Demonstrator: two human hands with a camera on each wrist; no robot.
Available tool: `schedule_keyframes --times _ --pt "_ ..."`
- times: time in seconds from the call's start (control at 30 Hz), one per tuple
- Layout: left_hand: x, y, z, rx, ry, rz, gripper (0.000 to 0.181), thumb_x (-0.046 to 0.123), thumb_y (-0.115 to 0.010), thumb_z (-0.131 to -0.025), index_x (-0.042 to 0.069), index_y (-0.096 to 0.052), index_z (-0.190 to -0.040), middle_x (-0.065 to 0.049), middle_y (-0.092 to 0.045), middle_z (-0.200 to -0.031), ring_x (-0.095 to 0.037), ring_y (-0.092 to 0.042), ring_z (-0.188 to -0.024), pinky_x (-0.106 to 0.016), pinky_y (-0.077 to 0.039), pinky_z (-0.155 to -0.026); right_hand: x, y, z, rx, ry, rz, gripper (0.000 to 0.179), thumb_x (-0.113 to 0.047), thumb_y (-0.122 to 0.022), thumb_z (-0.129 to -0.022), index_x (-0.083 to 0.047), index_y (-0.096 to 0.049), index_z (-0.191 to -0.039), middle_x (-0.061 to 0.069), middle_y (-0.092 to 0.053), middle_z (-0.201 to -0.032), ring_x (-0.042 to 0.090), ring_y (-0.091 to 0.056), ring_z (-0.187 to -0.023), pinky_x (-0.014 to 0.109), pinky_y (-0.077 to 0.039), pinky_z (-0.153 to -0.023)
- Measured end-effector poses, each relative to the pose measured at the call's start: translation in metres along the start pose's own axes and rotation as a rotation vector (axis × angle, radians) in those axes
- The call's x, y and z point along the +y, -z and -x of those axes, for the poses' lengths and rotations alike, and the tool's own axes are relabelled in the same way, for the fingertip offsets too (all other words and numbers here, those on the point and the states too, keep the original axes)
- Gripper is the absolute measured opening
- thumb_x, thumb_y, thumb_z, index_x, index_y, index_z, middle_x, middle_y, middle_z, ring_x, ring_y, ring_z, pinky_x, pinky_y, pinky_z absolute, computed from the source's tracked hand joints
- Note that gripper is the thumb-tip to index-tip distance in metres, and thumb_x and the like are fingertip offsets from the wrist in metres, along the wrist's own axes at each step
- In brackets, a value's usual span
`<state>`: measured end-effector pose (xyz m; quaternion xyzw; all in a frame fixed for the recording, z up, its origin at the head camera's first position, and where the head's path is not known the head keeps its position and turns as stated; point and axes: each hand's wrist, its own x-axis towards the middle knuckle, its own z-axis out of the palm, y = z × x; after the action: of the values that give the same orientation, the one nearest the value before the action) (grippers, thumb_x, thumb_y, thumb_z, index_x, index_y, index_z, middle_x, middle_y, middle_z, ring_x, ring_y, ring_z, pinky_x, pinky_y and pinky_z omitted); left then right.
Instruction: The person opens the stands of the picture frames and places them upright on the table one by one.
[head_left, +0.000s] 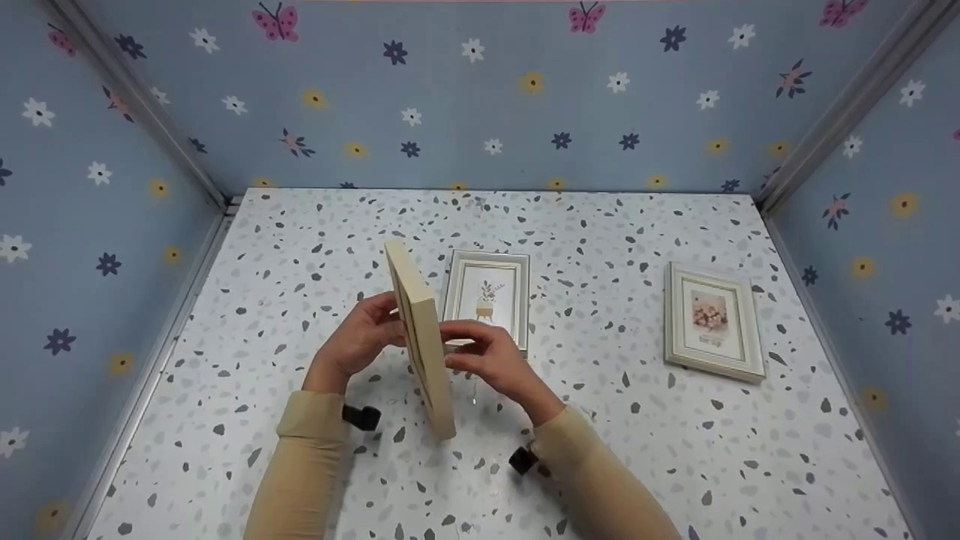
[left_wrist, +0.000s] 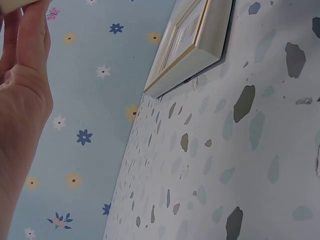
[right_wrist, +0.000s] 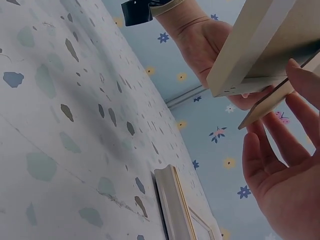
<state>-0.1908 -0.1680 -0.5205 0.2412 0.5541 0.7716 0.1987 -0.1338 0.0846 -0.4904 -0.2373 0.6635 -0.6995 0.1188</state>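
Observation:
A cream picture frame [head_left: 427,337] is held on edge above the tabletop, tilted. My left hand [head_left: 360,337] grips it from the left, the thumb against that face. From the right, my right hand [head_left: 491,356] reaches to its other side. In the right wrist view, the right hand [right_wrist: 285,165] pinches a thin board [right_wrist: 267,105] at the frame's hollow back; whether it is a stand leg or a backing panel I cannot tell. Only a corner of the held frame shows in the left wrist view, above the left hand [left_wrist: 30,75].
Behind the hands, a silver-edged frame with a potted-plant picture [head_left: 486,262] lies flat. Another frame with a pink flower picture [head_left: 712,319] lies at the right. The speckled white tabletop [head_left: 600,465] is bounded by blue flowered walls [head_left: 480,112] at the back and sides.

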Motion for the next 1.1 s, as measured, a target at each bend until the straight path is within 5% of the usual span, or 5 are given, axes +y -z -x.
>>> schedule_keyframes --times 0.53,1.1 --pt "-0.003 0.006 0.008 -0.010 -0.021 -0.014 0.040 -0.007 -0.056 -0.096 0.015 -0.067 -0.128 -0.006 -0.068 -0.114 -0.019 -0.066 -0.100 -0.035 -0.058 -0.079 -0.010 0.013 0.007 0.080 0.019 0.173 0.045 -0.001 -0.076 -0.086 0.007 -0.062 -0.128 0.021 -0.063 -0.125 0.035 -0.059 -0.114 0.054 -0.049 -0.095" --pt "0.002 0.008 0.012 0.043 0.050 -0.073 0.043 -0.007 -0.060 -0.094 0.020 -0.068 -0.128 -0.007 -0.066 -0.118 -0.022 -0.065 -0.104 -0.038 -0.058 -0.079 -0.015 0.019 0.009 0.103 0.035 0.251 0.038 -0.002 -0.078 -0.085 0.006 -0.067 -0.120 0.022 -0.062 -0.128 0.036 -0.058 -0.117 0.059 -0.048 -0.093"
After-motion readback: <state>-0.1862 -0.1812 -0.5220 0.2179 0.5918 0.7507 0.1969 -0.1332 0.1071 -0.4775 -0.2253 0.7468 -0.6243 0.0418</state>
